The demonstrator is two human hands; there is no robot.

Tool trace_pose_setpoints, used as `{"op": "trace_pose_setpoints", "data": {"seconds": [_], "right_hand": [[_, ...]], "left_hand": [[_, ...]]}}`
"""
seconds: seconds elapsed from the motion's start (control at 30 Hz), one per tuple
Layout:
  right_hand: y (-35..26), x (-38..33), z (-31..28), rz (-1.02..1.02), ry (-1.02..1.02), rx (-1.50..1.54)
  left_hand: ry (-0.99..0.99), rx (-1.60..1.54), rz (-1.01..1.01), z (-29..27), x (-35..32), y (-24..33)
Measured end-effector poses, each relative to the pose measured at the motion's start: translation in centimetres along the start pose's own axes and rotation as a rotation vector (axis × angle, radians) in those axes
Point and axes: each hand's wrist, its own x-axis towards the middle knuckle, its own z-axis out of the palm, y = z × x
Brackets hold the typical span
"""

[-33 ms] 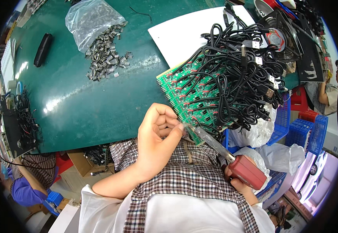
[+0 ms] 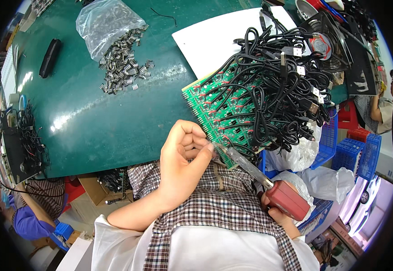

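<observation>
A green circuit board panel (image 2: 214, 113) lies tilted over the near edge of the green table (image 2: 106, 122), and a thick tangle of black cables (image 2: 277, 77) rises from it. My left hand (image 2: 183, 158) has its fingers curled and its thumb pinched against the board's near corner. My right hand (image 2: 275, 217), low at the right, grips a soldering iron by its red handle (image 2: 291, 198). The iron's metal shaft (image 2: 246, 165) points up-left, and its tip meets the board edge beside my left thumb.
At the back left a clear plastic bag (image 2: 108, 25) and a heap of small metal parts (image 2: 124, 67) lie next to a black oblong object (image 2: 50, 56). A white sheet (image 2: 214, 40) sits behind the board. Blue crates (image 2: 354, 153) stand right. Other people sit lower left (image 2: 29, 217) and far right (image 2: 381, 104).
</observation>
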Motion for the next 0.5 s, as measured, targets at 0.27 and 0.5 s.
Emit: {"op": "trace_pose_setpoints", "data": {"seconds": [0.27, 0.5], "right_hand": [[-0.41, 0.46, 0.15, -0.023, 0.002, 0.004], [0.44, 0.14, 0.23, -0.139, 0.012, 0.021]], "left_hand": [[0.03, -0.021, 0.027, 0.19, -0.09, -0.48], [0.046, 0.022, 0.023, 0.17, -0.08, -0.43]]}}
